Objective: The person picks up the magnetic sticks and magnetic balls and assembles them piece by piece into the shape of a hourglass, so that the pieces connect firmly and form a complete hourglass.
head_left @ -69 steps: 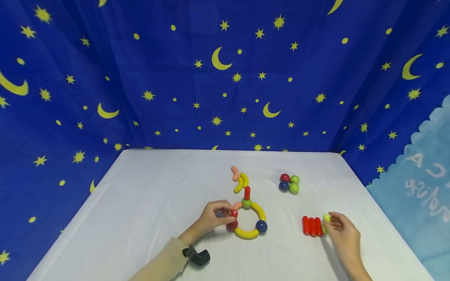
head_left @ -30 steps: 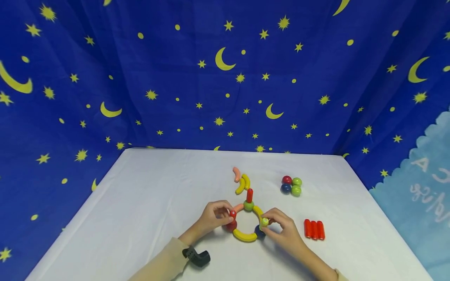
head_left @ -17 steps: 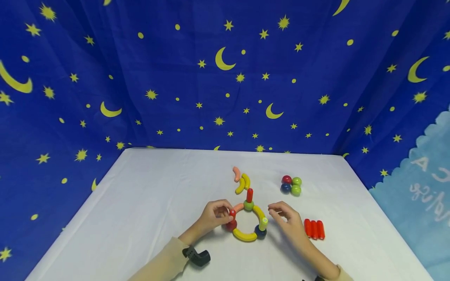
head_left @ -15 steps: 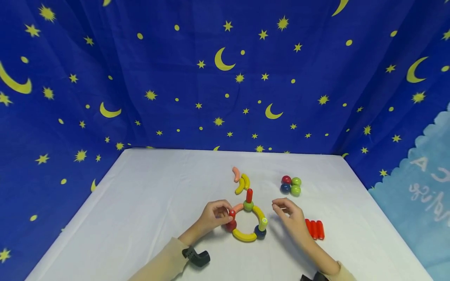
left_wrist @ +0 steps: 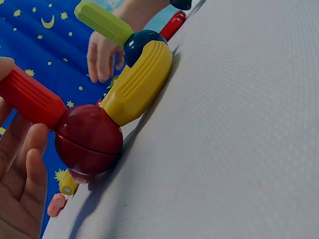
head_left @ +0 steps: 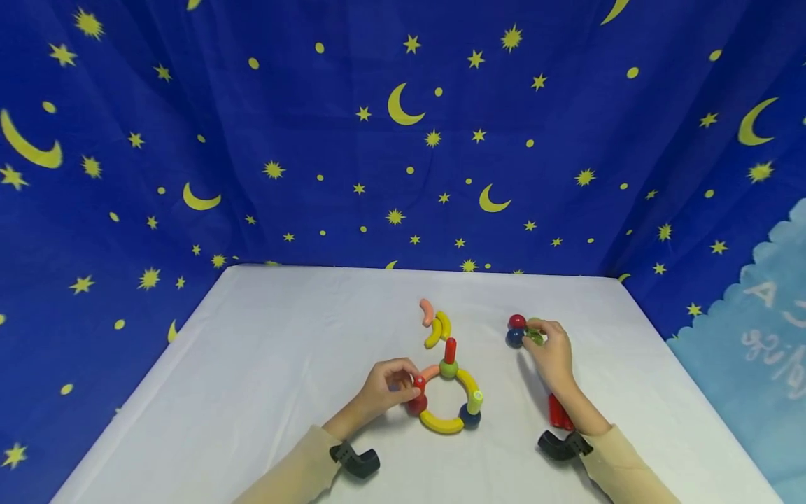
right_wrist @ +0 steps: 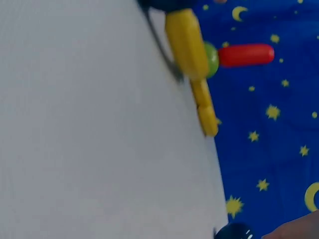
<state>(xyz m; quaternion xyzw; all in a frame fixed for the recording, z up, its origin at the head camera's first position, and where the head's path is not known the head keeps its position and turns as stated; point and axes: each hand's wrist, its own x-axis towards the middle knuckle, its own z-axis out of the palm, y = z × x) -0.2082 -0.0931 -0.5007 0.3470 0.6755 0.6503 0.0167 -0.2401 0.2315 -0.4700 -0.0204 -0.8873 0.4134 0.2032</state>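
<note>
My left hand [head_left: 384,383] holds a red magnetic stick [left_wrist: 32,97] that stands upright on a dark red ball [left_wrist: 88,138]. This ball belongs to a ring of balls and curved sticks on the table. In the ring, a light green stick [head_left: 475,401] stands on a blue ball [head_left: 469,418], and another red stick [head_left: 450,350] on a green ball [head_left: 448,369]. A yellow curved stick [head_left: 442,423] forms the near side. My right hand [head_left: 554,357] is over the loose balls, thumb and fingertips about a green ball [head_left: 535,337]; I cannot tell whether they grip it.
Beside that hand lie a loose red ball [head_left: 517,321] and a blue ball [head_left: 515,338]. Red sticks [head_left: 557,411] lie partly under the right forearm. Behind the ring are yellow curved sticks [head_left: 433,333] and a pink one [head_left: 427,312]. A starry blue cloth [head_left: 315,140] hangs behind the table.
The right hand carried the light green stick from beside the red sticks to the blue ball, let go, then moved away to the loose balls. The left hand stayed on its red stick.
</note>
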